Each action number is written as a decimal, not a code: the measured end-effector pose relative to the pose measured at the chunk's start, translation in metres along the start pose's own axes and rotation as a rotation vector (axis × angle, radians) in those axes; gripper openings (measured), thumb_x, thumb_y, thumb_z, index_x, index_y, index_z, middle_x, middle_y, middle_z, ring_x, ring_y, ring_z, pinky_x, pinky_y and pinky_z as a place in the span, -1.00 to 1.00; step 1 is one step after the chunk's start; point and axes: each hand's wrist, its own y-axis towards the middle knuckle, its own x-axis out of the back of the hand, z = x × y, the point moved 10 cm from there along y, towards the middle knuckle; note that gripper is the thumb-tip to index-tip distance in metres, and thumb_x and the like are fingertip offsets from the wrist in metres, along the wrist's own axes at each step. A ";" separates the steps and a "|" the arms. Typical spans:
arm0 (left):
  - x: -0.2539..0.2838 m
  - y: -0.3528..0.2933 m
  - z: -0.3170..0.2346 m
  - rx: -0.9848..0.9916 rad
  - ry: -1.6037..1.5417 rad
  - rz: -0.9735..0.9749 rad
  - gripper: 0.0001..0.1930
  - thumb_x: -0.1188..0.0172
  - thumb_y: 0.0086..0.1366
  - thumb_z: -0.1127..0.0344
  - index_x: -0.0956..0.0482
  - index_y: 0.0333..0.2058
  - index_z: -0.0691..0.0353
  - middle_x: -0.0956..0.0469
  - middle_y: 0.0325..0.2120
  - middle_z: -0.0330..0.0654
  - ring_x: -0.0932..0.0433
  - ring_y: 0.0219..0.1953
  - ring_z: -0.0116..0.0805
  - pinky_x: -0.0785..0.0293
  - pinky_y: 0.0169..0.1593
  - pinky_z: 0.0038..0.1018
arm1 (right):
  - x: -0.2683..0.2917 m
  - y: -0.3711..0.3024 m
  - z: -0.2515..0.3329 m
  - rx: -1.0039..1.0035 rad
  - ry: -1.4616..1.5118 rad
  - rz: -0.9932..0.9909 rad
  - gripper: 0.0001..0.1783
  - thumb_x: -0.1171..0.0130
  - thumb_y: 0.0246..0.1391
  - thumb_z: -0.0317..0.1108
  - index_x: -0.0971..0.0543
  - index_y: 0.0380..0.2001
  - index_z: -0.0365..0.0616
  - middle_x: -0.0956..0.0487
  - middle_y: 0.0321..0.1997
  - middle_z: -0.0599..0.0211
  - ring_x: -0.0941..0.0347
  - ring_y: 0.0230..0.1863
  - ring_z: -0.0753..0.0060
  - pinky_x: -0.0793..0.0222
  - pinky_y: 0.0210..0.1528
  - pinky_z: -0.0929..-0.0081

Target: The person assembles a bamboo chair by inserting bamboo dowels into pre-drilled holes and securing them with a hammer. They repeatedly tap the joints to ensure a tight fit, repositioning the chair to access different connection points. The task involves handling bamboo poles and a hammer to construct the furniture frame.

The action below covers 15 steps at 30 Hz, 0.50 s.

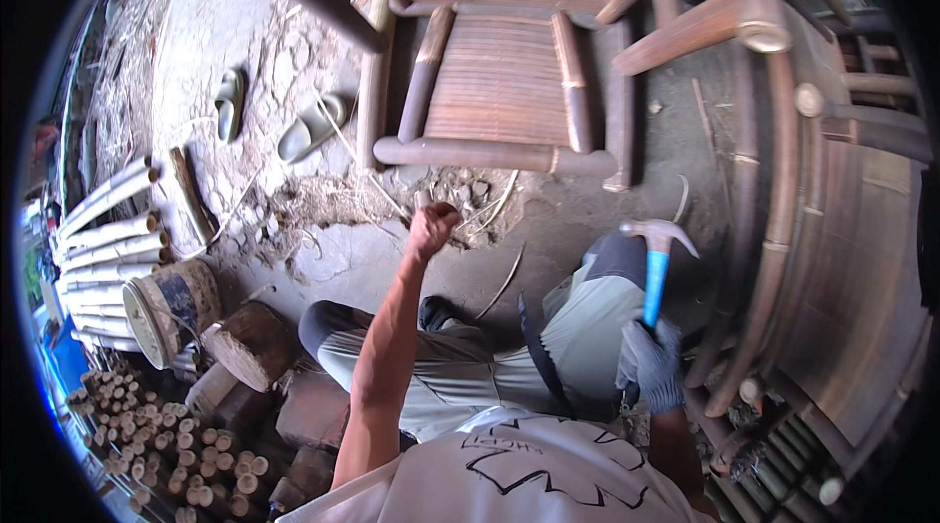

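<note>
My right hand, in a grey knitted glove, grips the light-blue handle of a claw hammer beside my right thigh. Its metal head points upward, away from me. My bare left hand is out in front over the ground, fingers curled closed. A pale stub shows at its far side, but whatever the fingers hold is too small to make out. Just beyond that hand stands a bamboo chair with a slatted surface between dark poles. A round front rail runs along its near edge.
More bamboo furniture lines the right side. Green slippers lie on the rough ground at left. Nearby are pale bamboo poles, a dirty white bucket, a wooden log and a stack of cut bamboo.
</note>
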 end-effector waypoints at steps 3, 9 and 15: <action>-0.037 -0.069 -0.114 -0.075 -0.294 0.225 -0.82 -0.18 0.17 0.36 -0.66 -0.32 0.34 -0.66 -0.37 -0.06 -0.62 -0.29 -0.30 -0.49 -0.12 -0.45 | 0.009 -0.018 0.032 -0.043 -0.086 0.099 -0.94 -0.15 0.18 -0.43 -0.48 -0.36 -0.14 -0.29 -0.75 0.60 -0.15 -0.82 0.75 -0.04 -0.79 0.66; -0.068 -0.266 -0.367 -0.450 -0.015 0.467 -0.83 -0.26 0.09 0.29 -0.61 -0.35 0.20 -0.58 -0.37 -0.04 -0.59 -0.31 -0.02 -0.51 -0.21 -0.29 | 0.013 -0.141 0.116 -0.062 -0.331 0.211 -0.83 -0.23 0.12 -0.26 -0.56 -0.39 -0.13 -0.38 -0.74 0.52 -0.26 -0.81 0.67 -0.20 -0.78 0.58; -0.042 -0.400 -0.519 -0.623 0.259 0.488 -0.84 -0.26 0.14 0.25 -0.56 -0.36 0.17 -0.52 -0.41 -0.09 -0.55 -0.32 -0.04 -0.50 -0.26 -0.23 | 0.047 -0.291 0.205 0.129 -0.500 0.272 -0.80 -0.16 0.12 -0.28 -0.60 -0.46 -0.19 -0.48 -0.64 0.41 -0.39 -0.60 0.63 -0.33 -0.53 0.51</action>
